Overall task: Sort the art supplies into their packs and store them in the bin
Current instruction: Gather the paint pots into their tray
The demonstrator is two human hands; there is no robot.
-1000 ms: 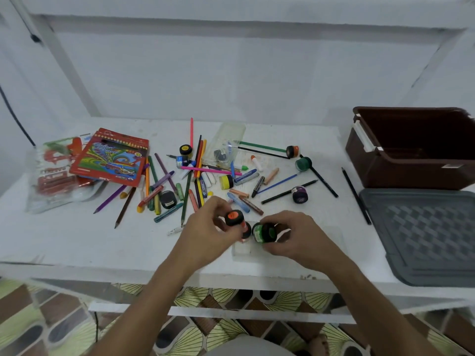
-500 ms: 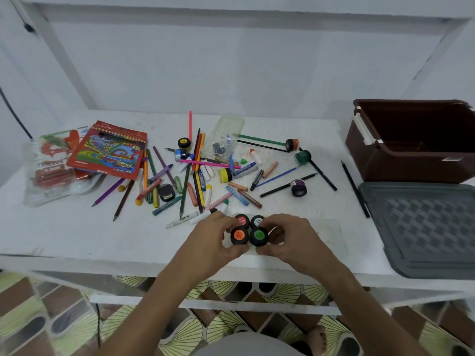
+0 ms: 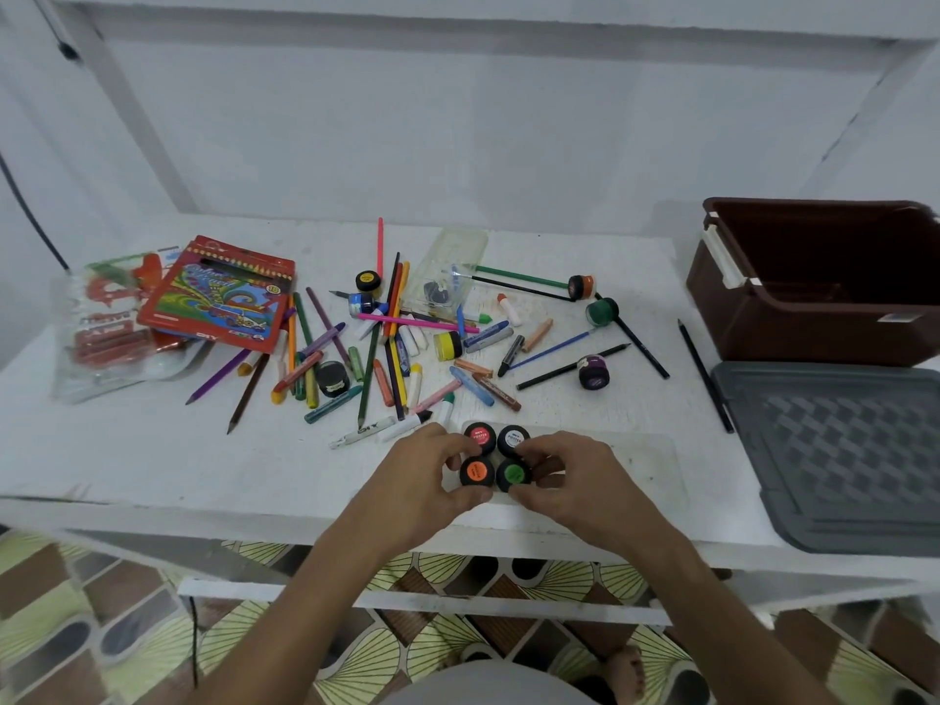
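Lower centre: your left hand [image 3: 417, 480] pinches orange-lidded pot [image 3: 477, 472]; your right hand [image 3: 575, 480] pinches green-lidded pot [image 3: 513, 474].

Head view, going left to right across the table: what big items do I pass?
Clear plastic pack → red pencil box → loose pencils and crayons → clear case → purple paint pot → black pencil → brown bin with gray lid in front.

Glossy plastic bin [image 3: 793, 323] (grey lid [image 3: 839, 450] textured)
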